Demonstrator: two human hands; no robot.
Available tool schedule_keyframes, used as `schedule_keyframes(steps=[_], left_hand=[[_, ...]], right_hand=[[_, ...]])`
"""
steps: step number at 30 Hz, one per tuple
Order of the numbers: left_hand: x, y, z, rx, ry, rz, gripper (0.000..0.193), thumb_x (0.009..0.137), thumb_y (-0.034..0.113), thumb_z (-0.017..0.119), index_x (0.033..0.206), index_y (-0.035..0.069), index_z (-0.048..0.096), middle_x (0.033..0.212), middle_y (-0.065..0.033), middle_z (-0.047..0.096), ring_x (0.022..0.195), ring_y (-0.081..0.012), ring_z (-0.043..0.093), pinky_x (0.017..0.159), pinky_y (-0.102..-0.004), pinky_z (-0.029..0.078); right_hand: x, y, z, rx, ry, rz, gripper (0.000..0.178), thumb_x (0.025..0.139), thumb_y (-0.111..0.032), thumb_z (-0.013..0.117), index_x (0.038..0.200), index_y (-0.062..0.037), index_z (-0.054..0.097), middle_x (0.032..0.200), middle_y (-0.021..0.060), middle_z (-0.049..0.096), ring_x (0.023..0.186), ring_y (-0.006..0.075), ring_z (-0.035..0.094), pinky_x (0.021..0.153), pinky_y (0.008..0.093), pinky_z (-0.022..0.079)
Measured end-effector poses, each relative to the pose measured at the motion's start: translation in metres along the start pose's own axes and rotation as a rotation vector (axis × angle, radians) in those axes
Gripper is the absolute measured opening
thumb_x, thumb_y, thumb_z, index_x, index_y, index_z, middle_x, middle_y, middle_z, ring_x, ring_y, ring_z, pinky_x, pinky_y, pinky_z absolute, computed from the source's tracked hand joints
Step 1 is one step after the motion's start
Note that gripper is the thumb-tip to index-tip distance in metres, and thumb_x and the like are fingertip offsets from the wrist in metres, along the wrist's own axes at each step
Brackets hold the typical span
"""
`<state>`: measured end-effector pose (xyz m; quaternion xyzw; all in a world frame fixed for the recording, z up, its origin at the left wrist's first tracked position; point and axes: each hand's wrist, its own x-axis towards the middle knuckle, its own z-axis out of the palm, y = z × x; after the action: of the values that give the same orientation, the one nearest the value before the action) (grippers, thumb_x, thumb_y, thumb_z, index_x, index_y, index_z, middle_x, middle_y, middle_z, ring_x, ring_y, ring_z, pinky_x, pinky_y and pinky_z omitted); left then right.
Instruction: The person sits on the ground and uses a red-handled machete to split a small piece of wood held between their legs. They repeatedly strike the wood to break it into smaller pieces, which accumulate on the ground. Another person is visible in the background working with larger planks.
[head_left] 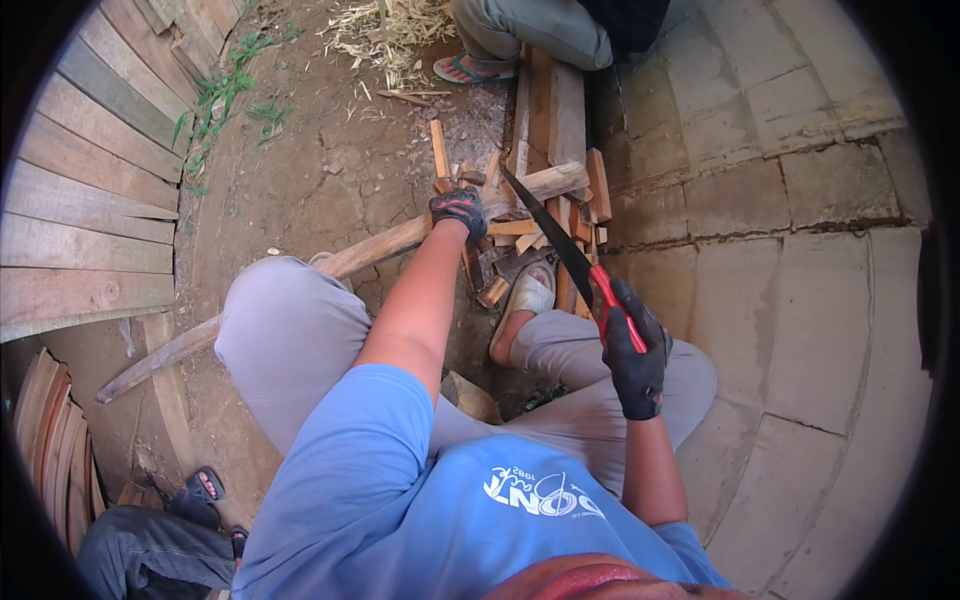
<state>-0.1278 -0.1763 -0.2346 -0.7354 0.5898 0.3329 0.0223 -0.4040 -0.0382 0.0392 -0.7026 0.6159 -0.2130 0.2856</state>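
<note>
My right hand (636, 352), in a black and red glove, is closed around the red handle of a hand saw (560, 232). Its dark blade slants up and left, the tip near the far end of a long, rough wooden pole (385, 245). My left hand (458, 208), gloved in black, lies over that pole with its fingers curled down; the fingertips are partly hidden. Just beyond it a narrow wood strip (439, 148) sticks up. Small wood offcuts (515, 228) lie beneath and around the pole. By my sandalled foot rests a tool with a metal head and wooden handle (493, 291).
Another person's leg and sandalled foot (478, 70) are at the far side, beside thick timber beams (566, 115) and wood shavings (395, 40). Concrete paving (800, 320) spans the right, a plank wall (90, 220) the left. A second person's legs (150, 550) show at lower left.
</note>
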Motion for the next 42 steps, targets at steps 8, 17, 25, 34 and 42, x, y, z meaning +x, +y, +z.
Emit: schedule_keyframes(steps=[8,17,25,34,42], left_hand=[[-0.014,0.004,-0.01,-0.034,0.007,-0.022,0.051,0.087,0.029,0.073,0.132,0.006,0.069,0.135,-0.0189,0.072,0.125,-0.0358,0.07,0.105,-0.0513,0.057],[-0.012,0.004,-0.007,-0.007,0.04,-0.026,0.047,0.089,0.029,0.073,0.131,0.008,0.07,0.134,-0.0162,0.073,0.124,-0.033,0.071,0.104,-0.0507,0.056],[-0.003,0.003,0.016,-0.023,0.167,-0.044,0.045,0.091,0.028,0.071,0.133,0.011,0.069,0.134,-0.0128,0.073,0.126,-0.0308,0.07,0.103,-0.0518,0.054],[-0.005,0.0,0.013,-0.021,0.105,-0.005,0.051,0.083,0.032,0.08,0.128,0.01,0.072,0.129,-0.0134,0.075,0.121,-0.0328,0.073,0.101,-0.0512,0.056],[-0.001,-0.005,0.016,-0.023,0.143,-0.018,0.057,0.084,0.038,0.081,0.132,0.01,0.069,0.132,-0.0136,0.074,0.124,-0.0328,0.071,0.102,-0.0514,0.056]], right_hand=[[0.009,-0.027,0.0,-0.028,0.013,-0.127,0.034,0.102,-0.019,0.069,0.134,-0.0074,0.074,0.124,0.0186,0.078,0.113,0.0299,0.077,0.097,0.0401,0.058],[0.089,-0.022,0.065,0.141,0.039,-0.183,0.038,0.103,-0.025,0.068,0.134,-0.005,0.073,0.13,0.0205,0.075,0.123,0.0317,0.072,0.105,0.0404,0.053],[0.195,0.03,0.169,0.232,-0.028,-0.078,0.042,0.102,-0.033,0.067,0.133,-0.0064,0.074,0.129,0.0202,0.075,0.123,0.0334,0.071,0.105,0.0406,0.053],[0.194,0.038,0.188,0.045,-0.018,-0.138,0.044,0.101,-0.04,0.066,0.134,-0.0126,0.076,0.126,0.0196,0.076,0.121,0.0349,0.071,0.104,0.0431,0.053],[0.185,0.041,0.181,0.085,-0.013,-0.151,0.043,0.102,-0.037,0.068,0.138,-0.0133,0.073,0.127,0.0183,0.076,0.118,0.0316,0.072,0.102,0.0403,0.054]])
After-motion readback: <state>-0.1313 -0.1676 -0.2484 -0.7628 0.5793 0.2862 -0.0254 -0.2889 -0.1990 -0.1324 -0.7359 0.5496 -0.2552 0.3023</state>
